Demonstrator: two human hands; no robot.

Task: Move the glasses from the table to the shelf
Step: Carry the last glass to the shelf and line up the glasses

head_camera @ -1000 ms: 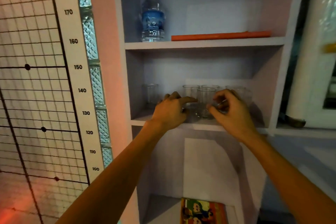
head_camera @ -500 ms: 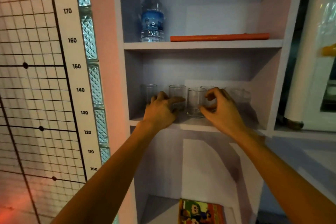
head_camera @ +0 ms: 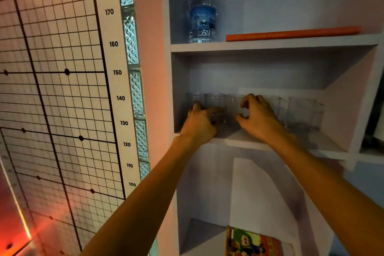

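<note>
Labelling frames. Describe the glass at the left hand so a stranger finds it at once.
Find the water bottle; one shelf down stands a row of clear glasses. The left hand wraps the second glass from the left, whereas the right hand's glass is third.

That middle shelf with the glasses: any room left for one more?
The back row of glasses is crowded, and both the left hand and right hand fill the left front. Bare board shows at the middle shelf front right, before the right-end glasses.
</note>
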